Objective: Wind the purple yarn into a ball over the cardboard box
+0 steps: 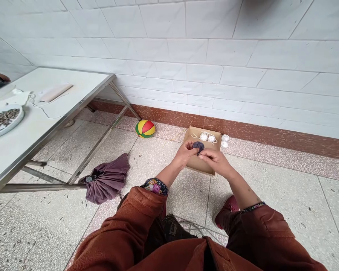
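Purple ball (198, 146) partly hidden by fingers (192, 147) of both hands; material too small to tell. Desk (31, 128) and plate (5, 119) cut off at left edge. White items in box (199, 165) too small to identify.

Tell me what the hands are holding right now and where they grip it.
A small dark purple ball of yarn, held above the cardboard box. The left hand pinches its left side; the right hand has fingertips at its lower right edge.

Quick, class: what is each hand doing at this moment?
Left hand: closed on the purple ball.
Right hand: fingers pinched at the same ball, over the cardboard tray.
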The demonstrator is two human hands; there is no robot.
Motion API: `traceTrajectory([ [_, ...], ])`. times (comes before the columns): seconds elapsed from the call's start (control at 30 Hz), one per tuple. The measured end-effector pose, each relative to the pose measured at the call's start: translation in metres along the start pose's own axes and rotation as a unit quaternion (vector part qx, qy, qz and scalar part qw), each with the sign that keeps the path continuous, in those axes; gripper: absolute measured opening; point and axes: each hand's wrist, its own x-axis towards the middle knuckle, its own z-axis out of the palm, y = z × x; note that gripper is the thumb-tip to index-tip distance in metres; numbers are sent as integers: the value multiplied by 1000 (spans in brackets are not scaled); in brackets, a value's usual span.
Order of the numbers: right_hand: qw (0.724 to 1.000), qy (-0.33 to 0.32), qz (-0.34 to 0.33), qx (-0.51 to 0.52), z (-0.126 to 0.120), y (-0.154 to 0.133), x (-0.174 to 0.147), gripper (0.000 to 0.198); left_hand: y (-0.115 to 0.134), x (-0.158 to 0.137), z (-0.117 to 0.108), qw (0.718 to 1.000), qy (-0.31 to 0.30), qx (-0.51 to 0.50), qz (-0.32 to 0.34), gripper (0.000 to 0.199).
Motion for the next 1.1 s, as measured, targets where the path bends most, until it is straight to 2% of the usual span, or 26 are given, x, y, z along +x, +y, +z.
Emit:
traceTrajectory([
  [0.07, 997, 76, 13, 13, -8, 2, 3, 22, 0, -4, 1, 998, -42, 37, -5, 40],
  [0.13, 990, 138, 29, 5, -14, 10, 6, 23, 2, -8, 3, 992, -112, 62, -17, 40],
  [0.23, 984, 171, 50, -19, -15, 26, 8, 23, 4, -13, 6, 981, -190, 42, -26, 44],
  [0.3, 983, 168, 62, -32, -13, 34, 7, 22, 4, -13, 7, 982, -189, -5, -22, 46],
  [0.4, 985, 138, 82, -62, -8, 41, 5, 19, 6, -11, 8, 986, -155, -68, -9, 49],
  [0.5, 990, 78, 78, -93, -1, 39, 2, 17, 8, -8, 6, 989, -117, -89, 11, 51],
  [0.67, 992, -99, -16, -83, 8, 15, -3, 28, 10, -1, 3, 998, -18, -36, 47, 45],
  [0.73, 990, -126, -32, -55, 6, 3, -5, 30, 9, 1, 2, 999, 0, -3, 52, 42],
  [0.8, 995, -93, -23, -9, 0, -7, -5, 30, 8, 1, 2, 999, -5, 21, 47, 42],
  [0.9, 998, 30, 10, 63, -12, -9, -2, 29, 7, -3, 3, 997, -43, 57, 33, 42],
  [1.0, 986, 139, 52, 74, -22, 4, 3, 30, 7, -10, 5, 987, -136, 87, 5, 42],
  [1.1, 979, 176, 93, 37, -21, 22, 6, 31, 8, -14, 6, 975, -218, 41, -21, 47],
])
